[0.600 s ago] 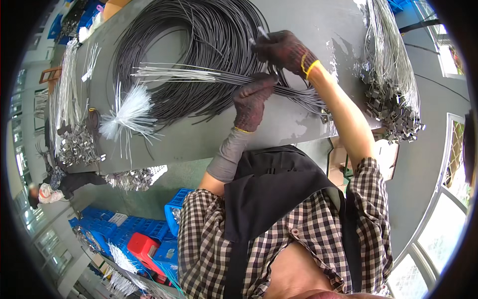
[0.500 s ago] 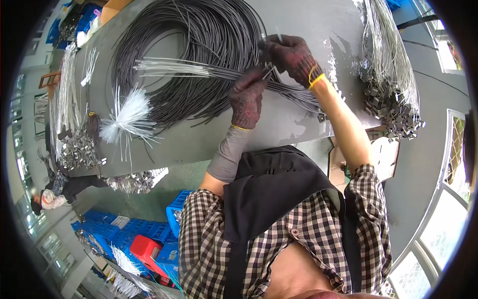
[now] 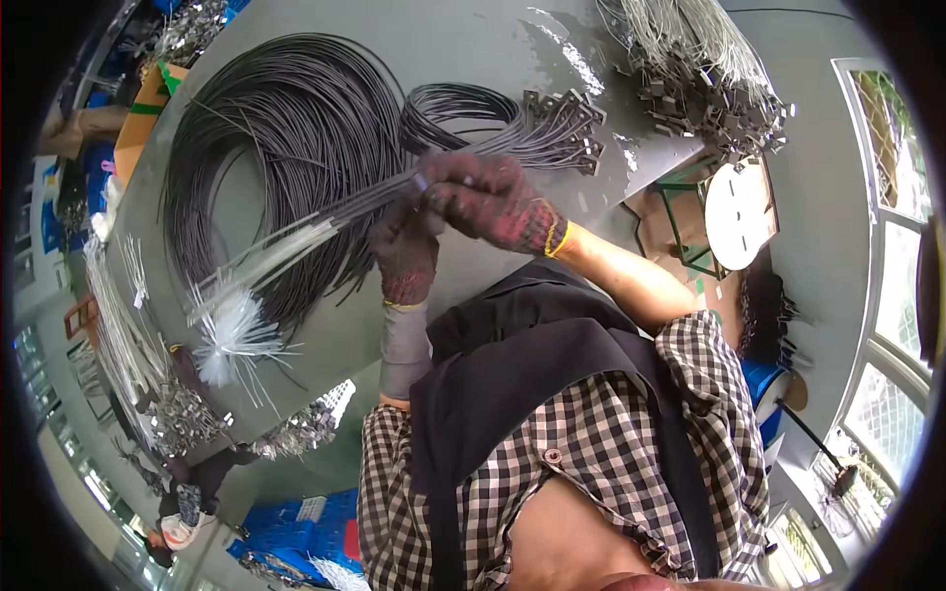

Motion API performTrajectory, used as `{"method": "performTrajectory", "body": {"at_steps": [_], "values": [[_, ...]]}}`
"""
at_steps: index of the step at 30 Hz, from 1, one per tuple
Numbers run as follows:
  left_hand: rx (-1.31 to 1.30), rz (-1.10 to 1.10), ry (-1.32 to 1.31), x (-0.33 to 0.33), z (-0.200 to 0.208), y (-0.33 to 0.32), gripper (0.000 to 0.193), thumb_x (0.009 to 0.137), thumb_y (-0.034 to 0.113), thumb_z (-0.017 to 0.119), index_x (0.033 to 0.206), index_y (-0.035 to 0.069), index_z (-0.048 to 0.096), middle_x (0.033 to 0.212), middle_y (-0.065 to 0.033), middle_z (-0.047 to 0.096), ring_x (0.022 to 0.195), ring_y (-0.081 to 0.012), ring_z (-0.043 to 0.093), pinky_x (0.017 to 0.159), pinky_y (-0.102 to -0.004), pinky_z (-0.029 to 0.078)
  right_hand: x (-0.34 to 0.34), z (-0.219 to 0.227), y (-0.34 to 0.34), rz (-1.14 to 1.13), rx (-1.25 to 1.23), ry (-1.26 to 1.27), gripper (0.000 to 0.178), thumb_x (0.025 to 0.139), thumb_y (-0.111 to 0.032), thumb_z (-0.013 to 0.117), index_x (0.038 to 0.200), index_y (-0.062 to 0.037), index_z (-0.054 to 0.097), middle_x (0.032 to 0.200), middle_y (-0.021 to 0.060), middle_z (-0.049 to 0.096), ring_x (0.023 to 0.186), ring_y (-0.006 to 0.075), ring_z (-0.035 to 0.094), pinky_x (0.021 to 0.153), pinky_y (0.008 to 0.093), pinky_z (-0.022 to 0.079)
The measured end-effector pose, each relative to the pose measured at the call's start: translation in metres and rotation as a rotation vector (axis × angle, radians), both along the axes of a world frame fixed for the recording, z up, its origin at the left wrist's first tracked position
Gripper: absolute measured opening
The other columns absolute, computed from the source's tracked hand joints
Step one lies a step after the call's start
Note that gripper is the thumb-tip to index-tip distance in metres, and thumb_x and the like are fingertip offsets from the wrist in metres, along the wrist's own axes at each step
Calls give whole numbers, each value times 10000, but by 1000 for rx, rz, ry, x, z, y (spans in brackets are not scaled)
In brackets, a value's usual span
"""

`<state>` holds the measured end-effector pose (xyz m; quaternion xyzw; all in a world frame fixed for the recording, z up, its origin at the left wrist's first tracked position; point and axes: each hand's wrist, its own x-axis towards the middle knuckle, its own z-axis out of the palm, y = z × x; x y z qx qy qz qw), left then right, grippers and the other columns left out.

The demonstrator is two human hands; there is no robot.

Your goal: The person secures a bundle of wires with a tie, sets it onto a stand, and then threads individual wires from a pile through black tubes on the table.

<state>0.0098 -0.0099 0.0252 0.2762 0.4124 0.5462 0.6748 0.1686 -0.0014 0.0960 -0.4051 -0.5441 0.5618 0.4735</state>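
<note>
A bundle of black cables [image 3: 367,202] with pale, whitish-silver ends [image 3: 281,251] slants toward the lower left across the table. My left hand [image 3: 405,254], in a dark red-black knit glove, is closed around it. My right hand [image 3: 485,202], gloved alike with a yellow cuff edge, is closed against the same bundle, fingertips touching the left hand's. A small bluish-purple glint shows at those fingertips, too blurred to name. Just beyond the hands lies a small cable coil [image 3: 461,91], with black rectangular connectors [image 3: 576,128] fanned out at its right end.
A large coil of black cable [image 3: 296,108] covers the table's [image 3: 473,39] left half. In front of it is a tuft of white strands [image 3: 232,340]. Piles of silvery wires with connectors lie at far right [image 3: 690,84] and left [image 3: 182,419]. A round-topped stool [image 3: 741,215] stands right.
My view has shifted. My right hand has come down and in, against the left hand. The bundle now tilts toward the lower left, and its small coil and connectors show beyond the hands.
</note>
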Motion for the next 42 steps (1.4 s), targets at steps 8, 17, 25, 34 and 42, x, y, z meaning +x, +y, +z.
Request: {"method": "performTrajectory", "body": {"at_steps": [8, 17, 25, 34, 42], "values": [[-241, -370, -316, -15, -26, -8, 255, 830, -7, 661, 1083, -9, 693, 1160, -109, 647, 908, -164, 636, 666, -175, 486, 46, -6, -23, -268, -434, 427, 370, 960, -335, 561, 1159, -25, 587, 825, -5, 627, 453, 25, 339, 382, 190, 282], [-703, -750, -1523, -5, -82, -21, 439, 925, 112, 560, 1348, 22, 489, 1448, -291, 289, 1243, -385, 433, 841, -304, 569, 71, -24, -66, 14, -534, 558, 445, 931, -452, 581, 1078, -33, 552, 632, -52, 434, 448, 34, 334, 350, 181, 241], [266, -514, 529, 14, 33, -42, 207, 927, 158, 591, 878, -24, 675, 936, -170, 700, 836, -212, 667, 707, -304, 529, 71, 24, -82, 485, -214, 32, 334, 974, -332, 495, 1006, -25, 623, 835, 36, 616, 722, 96, 558, 624, 244, 429], [0, -458, 68, 23, 14, -60, 305, 979, 230, 539, 884, -42, 640, 814, -95, 671, 762, -157, 618, 726, -306, 490, 84, 18, -35, 251, -413, 75, 343, 947, -300, 571, 1133, -13, 602, 764, 16, 573, 642, 62, 538, 541, 207, 411], [-38, -506, 142, 17, 32, -71, 233, 933, 207, 624, 972, -18, 671, 962, -109, 693, 859, -135, 635, 793, -288, 507, 15, 12, 3, 418, -177, -151, 246, 971, -204, 521, 1061, -13, 646, 767, 33, 599, 713, 94, 546, 661, 252, 457]]}}
